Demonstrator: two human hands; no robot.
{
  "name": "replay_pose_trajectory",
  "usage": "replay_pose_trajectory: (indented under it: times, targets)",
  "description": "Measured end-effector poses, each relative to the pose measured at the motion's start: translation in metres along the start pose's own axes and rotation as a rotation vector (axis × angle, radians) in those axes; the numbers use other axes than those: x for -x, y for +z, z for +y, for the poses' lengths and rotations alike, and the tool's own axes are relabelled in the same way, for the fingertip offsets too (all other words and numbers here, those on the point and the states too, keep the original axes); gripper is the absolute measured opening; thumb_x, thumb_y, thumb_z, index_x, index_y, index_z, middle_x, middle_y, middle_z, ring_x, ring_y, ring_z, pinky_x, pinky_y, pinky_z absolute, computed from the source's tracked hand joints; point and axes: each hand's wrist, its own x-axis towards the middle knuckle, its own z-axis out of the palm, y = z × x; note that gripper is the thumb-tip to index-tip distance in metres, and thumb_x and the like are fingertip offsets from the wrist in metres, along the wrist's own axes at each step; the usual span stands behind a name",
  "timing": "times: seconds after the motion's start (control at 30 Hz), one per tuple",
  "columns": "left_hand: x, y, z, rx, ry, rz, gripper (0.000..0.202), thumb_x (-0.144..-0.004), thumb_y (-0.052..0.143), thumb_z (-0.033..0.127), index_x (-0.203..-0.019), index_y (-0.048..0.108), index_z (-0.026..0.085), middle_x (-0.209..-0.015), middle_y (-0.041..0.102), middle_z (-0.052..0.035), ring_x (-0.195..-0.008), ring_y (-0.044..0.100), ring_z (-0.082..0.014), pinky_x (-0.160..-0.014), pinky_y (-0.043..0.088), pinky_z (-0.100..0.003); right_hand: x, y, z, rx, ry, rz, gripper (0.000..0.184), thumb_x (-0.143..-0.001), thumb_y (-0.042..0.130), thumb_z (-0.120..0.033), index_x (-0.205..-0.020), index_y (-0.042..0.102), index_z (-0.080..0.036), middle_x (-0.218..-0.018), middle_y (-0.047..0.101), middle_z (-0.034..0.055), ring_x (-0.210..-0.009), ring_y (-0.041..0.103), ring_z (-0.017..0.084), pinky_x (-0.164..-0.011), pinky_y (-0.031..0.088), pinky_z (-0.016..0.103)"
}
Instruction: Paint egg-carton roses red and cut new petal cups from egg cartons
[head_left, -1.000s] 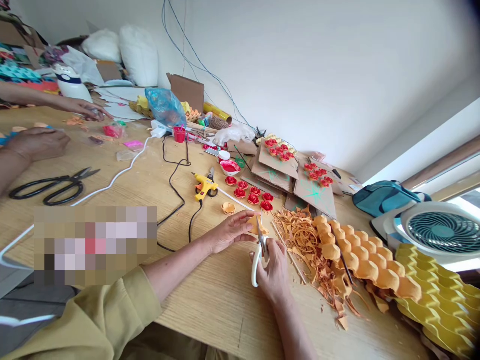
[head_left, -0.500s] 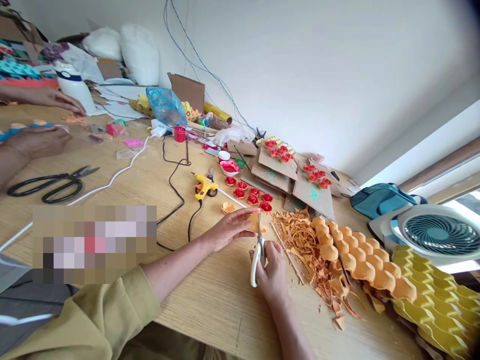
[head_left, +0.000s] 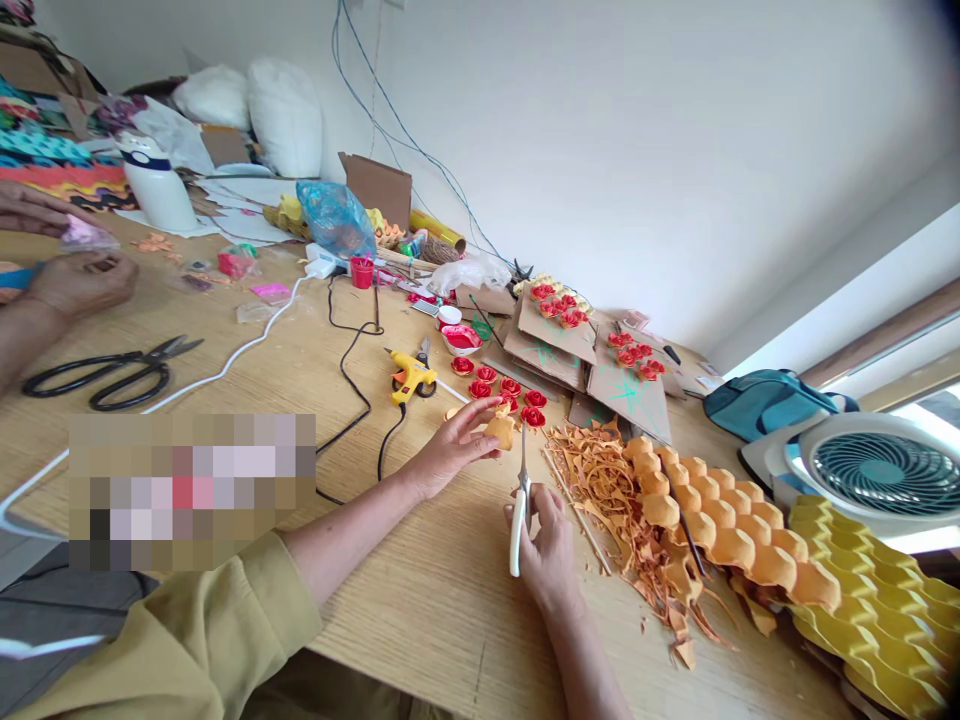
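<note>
Between the fingers of my left hand (head_left: pixel 448 450) is a small orange egg-carton cup (head_left: pixel 500 432), held above the table. My right hand (head_left: pixel 551 545) grips white-handled scissors (head_left: pixel 520 520), their blades pointing away from me and apart from the cup. Just beyond the cup sit several red paper flowers (head_left: pixel 510 388) on the table. To the right of the scissors lies a heap of orange carton scraps (head_left: pixel 607 490), with an orange egg carton (head_left: pixel 720 500) beside it.
A yellow glue gun (head_left: pixel 411 375) with its cord lies left of the flowers. Black scissors (head_left: pixel 127 370) rest farther left, near a co-worker's hands (head_left: pixel 82 285). A yellow egg carton (head_left: pixel 885 580) and a fan (head_left: pixel 877 470) stand at right. Cardboard pieces (head_left: pixel 555 340) bear more flowers.
The scissor blades have come away from the orange cup. My left hand has turned the cup and moved it slightly left. The co-worker's hands now hold a small pink packet.
</note>
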Motion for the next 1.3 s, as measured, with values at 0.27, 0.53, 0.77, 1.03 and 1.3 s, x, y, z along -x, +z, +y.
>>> replay_pose_trajectory:
  times: [0.27, 0.53, 0.77, 1.03, 1.3]
  targets:
    - [0.0, -0.002, -0.001, -0.055, 0.011, -0.034, 0.06, -0.079, 0.086, 0.034, -0.134, 0.066, 0.027, -0.141, 0.062, -0.0098, -0.122, 0.059, -0.0248, -0.083, 0.048, -0.025, 0.001, -0.002, 0.003, 0.044, -0.04, -0.089, 0.007, -0.094, 0.055, -0.03, -0.089, 0.051, -0.025, -0.085, 0.066, -0.0007, -0.078, 0.061, 0.019, -0.091, 0.046, 0.039]
    - [0.003, 0.002, -0.006, -0.061, -0.012, -0.093, 0.059, -0.079, 0.087, 0.035, -0.133, 0.065, 0.027, -0.13, 0.065, -0.0076, -0.111, 0.061, -0.0202, -0.085, 0.048, -0.027, 0.001, 0.0, 0.004, 0.101, -0.04, -0.066, 0.009, -0.094, 0.055, -0.033, -0.094, 0.051, -0.025, -0.085, 0.063, -0.0007, -0.083, 0.061, 0.021, -0.094, 0.045, 0.043]
    - [0.005, 0.004, -0.008, -0.092, -0.009, -0.098, 0.059, -0.079, 0.087, 0.039, -0.133, 0.065, 0.025, -0.13, 0.064, -0.0083, -0.11, 0.06, -0.0212, -0.086, 0.048, -0.028, 0.0, -0.002, 0.004, 0.114, -0.068, -0.048, 0.008, -0.093, 0.056, -0.031, -0.091, 0.05, -0.026, -0.081, 0.062, -0.0014, -0.085, 0.061, 0.022, -0.096, 0.043, 0.045]
    - [0.004, 0.002, -0.009, -0.078, -0.003, -0.102, 0.058, -0.08, 0.086, 0.036, -0.134, 0.066, 0.028, -0.131, 0.064, -0.0073, -0.107, 0.061, -0.0201, -0.085, 0.048, -0.028, -0.003, -0.003, -0.001, 0.095, -0.117, -0.016, 0.016, -0.094, 0.052, -0.029, -0.08, 0.044, -0.026, -0.071, 0.055, -0.0028, -0.072, 0.056, 0.02, -0.082, 0.045, 0.039]
    - [0.001, -0.001, -0.001, -0.132, 0.102, -0.104, 0.059, -0.081, 0.086, 0.029, -0.137, 0.064, 0.027, -0.14, 0.061, -0.0098, -0.124, 0.061, -0.0248, -0.105, 0.048, -0.034, -0.002, -0.003, -0.005, 0.055, -0.094, -0.003, 0.029, -0.095, 0.056, -0.028, -0.072, 0.038, -0.026, -0.065, 0.049, -0.0044, -0.066, 0.051, 0.018, -0.068, 0.041, 0.032]
